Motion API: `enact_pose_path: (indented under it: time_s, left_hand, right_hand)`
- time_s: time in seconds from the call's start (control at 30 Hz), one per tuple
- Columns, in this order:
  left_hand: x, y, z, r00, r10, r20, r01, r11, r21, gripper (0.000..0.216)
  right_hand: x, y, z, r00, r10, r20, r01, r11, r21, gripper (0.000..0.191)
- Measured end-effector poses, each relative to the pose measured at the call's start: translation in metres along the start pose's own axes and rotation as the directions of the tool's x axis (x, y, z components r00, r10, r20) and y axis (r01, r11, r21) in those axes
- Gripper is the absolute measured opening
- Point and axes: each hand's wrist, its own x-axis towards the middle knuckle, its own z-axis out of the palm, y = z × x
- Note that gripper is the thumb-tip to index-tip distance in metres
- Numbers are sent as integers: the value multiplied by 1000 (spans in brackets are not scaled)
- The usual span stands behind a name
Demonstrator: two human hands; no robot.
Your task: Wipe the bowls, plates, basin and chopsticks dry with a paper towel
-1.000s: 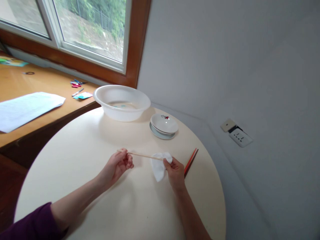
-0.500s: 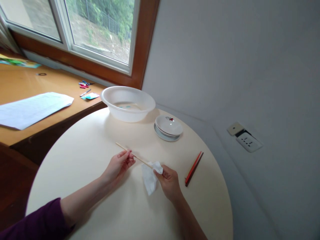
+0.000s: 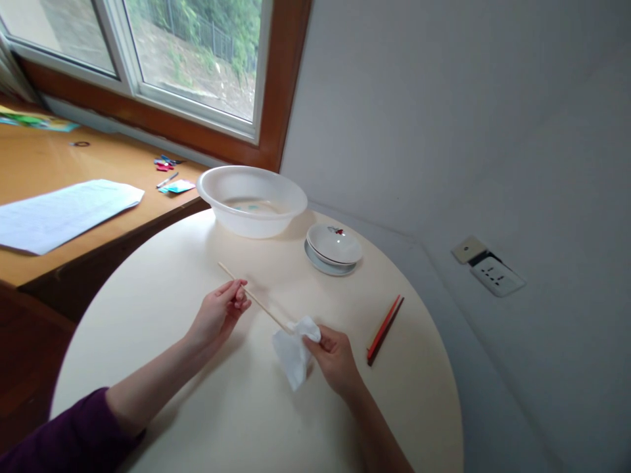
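Between the fingertips of my left hand (image 3: pixel 224 309) is a thin pale wooden chopstick (image 3: pixel 266 310), gripped around its middle and slanting down to the right. My right hand (image 3: pixel 335 358) pinches a crumpled white tissue (image 3: pixel 294 358) at the chopstick's lower right end. That end meets the tissue's folds, and its tip is hidden there. The tissue's loose part hangs down to the left of my right fingers. Both hands are above the round white table (image 3: pixel 236 407).
A white plastic basin (image 3: pixel 256 222) with some water stands at the back. Stacked dishes (image 3: pixel 335 244) sit right of it. Red and dark chopsticks (image 3: pixel 383 332) lie near the right edge. A wooden desk (image 3: pixel 123 157) with paper (image 3: pixel 73 213) adjoins at left; a wall with a socket (image 3: pixel 497 276) is right.
My left hand has moved up and left with the chopstick, drawing more of it away from my right hand. The tissue has shifted slightly left; my right hand stays nearly in place.
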Motion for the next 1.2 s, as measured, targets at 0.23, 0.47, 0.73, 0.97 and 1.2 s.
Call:
enact_pose_path:
  time_s: [0.23, 0.47, 0.73, 0.97, 1.2]
  left_hand:
    - [-9, 5, 1, 970, -158, 187, 142, 985, 97, 14]
    - [-18, -6, 3, 843, -381, 379, 336, 924, 181, 19]
    - [-24, -8, 7, 755, -509, 413, 384, 854, 351, 21]
    - [-31, -13, 7, 689, -577, 439, 376, 802, 464, 22]
    - [-31, -16, 6, 676, -633, 377, 368, 734, 571, 29]
  right_hand:
    - [5, 11, -3, 981, 113, -157, -83, 979, 185, 36]
    - [7, 6, 0, 968, 211, -136, -118, 861, 495, 32]
    - [7, -1, 6, 958, 258, -128, -141, 808, 573, 34]
    - [8, -5, 12, 950, 300, -85, -183, 757, 627, 33]
    - [1, -14, 12, 975, 195, 107, -217, 727, 651, 34]
